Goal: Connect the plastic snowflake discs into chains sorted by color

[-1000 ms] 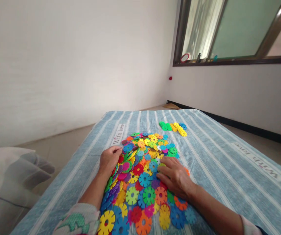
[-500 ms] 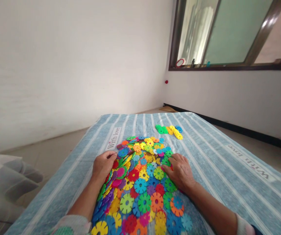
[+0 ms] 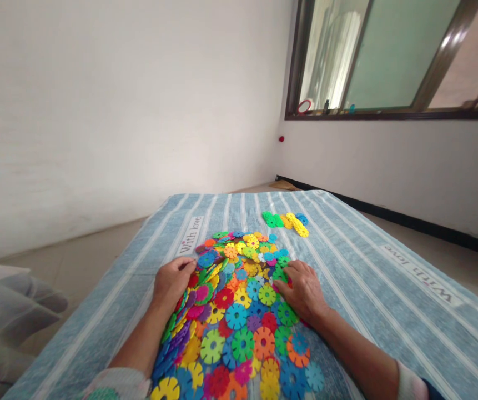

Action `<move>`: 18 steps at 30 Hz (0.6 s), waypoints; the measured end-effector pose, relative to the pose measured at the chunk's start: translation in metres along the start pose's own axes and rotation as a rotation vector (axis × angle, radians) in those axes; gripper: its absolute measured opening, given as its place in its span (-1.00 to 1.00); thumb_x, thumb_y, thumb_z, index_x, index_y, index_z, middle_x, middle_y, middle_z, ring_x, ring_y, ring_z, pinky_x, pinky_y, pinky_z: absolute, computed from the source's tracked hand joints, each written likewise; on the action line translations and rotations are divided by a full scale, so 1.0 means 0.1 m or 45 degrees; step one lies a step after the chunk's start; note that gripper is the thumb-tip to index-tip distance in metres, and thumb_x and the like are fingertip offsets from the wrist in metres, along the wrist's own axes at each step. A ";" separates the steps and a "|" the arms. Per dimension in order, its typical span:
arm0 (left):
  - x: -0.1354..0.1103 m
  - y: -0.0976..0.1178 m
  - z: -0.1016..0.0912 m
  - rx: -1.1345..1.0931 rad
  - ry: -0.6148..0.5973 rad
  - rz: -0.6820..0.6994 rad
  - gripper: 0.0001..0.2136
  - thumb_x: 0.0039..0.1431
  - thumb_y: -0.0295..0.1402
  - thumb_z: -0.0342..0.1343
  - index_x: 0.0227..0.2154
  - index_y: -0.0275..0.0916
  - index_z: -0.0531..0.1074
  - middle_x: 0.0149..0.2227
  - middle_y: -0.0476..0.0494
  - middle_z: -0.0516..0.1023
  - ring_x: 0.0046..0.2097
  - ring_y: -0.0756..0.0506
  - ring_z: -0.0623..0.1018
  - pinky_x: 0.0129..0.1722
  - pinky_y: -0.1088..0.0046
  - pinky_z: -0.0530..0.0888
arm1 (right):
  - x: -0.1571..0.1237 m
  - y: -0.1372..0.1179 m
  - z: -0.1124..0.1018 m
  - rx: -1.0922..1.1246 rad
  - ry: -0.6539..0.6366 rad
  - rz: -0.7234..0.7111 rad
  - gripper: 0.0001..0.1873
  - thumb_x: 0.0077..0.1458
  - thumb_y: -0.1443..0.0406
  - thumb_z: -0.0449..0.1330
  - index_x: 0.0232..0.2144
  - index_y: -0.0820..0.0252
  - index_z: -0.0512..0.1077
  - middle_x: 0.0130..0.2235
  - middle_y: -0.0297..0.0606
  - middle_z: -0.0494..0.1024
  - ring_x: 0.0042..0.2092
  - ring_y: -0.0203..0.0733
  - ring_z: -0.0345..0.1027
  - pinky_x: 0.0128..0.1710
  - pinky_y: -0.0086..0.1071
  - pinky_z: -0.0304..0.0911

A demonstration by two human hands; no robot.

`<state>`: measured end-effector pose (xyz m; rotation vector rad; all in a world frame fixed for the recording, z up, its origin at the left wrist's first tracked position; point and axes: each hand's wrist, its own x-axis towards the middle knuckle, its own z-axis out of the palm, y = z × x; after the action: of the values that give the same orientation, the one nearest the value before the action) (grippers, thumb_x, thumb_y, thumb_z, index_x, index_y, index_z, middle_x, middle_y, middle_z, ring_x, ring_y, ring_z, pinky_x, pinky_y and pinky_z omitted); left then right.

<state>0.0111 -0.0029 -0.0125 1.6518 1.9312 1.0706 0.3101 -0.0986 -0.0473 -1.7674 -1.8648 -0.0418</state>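
A spread pile of notched plastic flower discs point(image 3: 236, 316) in many colours lies on the striped blue cloth, between my two forearms. My left hand point(image 3: 175, 280) rests at the pile's far left edge, thumb and forefinger pressed together beside a blue disc point(image 3: 206, 259); whatever they pinch, if anything, is hidden. On the right side, my right hand point(image 3: 304, 286) lies over the pile's edge with its thumb apart from the fingers, touching green discs point(image 3: 279, 273). Its fingertips are partly out of sight. Beyond the pile sits a small group of joined discs, green point(image 3: 272, 220) and yellow point(image 3: 297, 224).
The striped cloth point(image 3: 372, 289) covers a table or bed with "With love" printed on it. Sheer whitish fabric point(image 3: 9, 316) hangs at the left. A wall point(image 3: 117, 111) rises behind, and a window point(image 3: 388, 61) with small items on its sill is at upper right.
The whole view has shifted slightly, so everything appears a little further left. Both hands keep nearly the same place on the pile.
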 end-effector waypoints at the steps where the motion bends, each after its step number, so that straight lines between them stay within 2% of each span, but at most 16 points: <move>1: 0.01 0.00 0.00 0.001 0.002 -0.002 -0.74 -0.13 -0.17 0.04 -0.47 -0.15 0.56 -0.41 -0.06 0.65 -0.30 -0.18 0.58 -0.28 0.37 0.40 | 0.00 0.00 0.00 0.029 0.005 0.001 -0.85 0.10 0.21 0.22 -0.37 0.18 0.50 -0.15 -0.13 0.51 -0.03 -0.01 0.32 0.01 -0.17 0.15; 7: 0.05 -0.07 0.03 -0.018 0.015 0.002 -0.74 -0.12 -0.17 0.06 -0.44 -0.14 0.57 -0.38 -0.05 0.66 -0.27 -0.19 0.59 -0.25 0.37 0.42 | 0.01 0.00 0.01 0.086 0.040 0.052 -0.84 0.04 0.20 0.26 -0.34 0.17 0.53 -0.09 -0.10 0.51 -0.01 0.03 0.32 0.02 -0.13 0.16; 12: 0.07 -0.11 0.05 -0.006 0.016 0.008 -0.74 -0.11 -0.17 0.07 -0.42 -0.14 0.58 -0.36 -0.06 0.67 -0.26 -0.19 0.60 -0.25 0.37 0.43 | 0.01 0.00 0.00 0.114 0.010 0.015 -0.83 0.03 0.18 0.27 -0.40 0.15 0.54 -0.08 -0.11 0.50 -0.01 0.03 0.31 0.04 -0.10 0.16; 18: 0.07 -0.11 0.05 0.004 0.028 0.037 -0.75 -0.10 -0.17 0.07 -0.43 -0.14 0.59 -0.37 -0.05 0.67 -0.27 -0.18 0.60 -0.26 0.39 0.44 | 0.01 0.00 -0.02 0.162 0.003 0.018 -0.82 -0.01 0.19 0.30 -0.36 0.16 0.56 -0.06 -0.09 0.49 0.00 0.04 0.31 0.04 -0.09 0.18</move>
<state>0.0057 0.0051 -0.0228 1.6820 1.9287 1.1015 0.3105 -0.0981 -0.0453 -1.6928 -1.8116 0.0784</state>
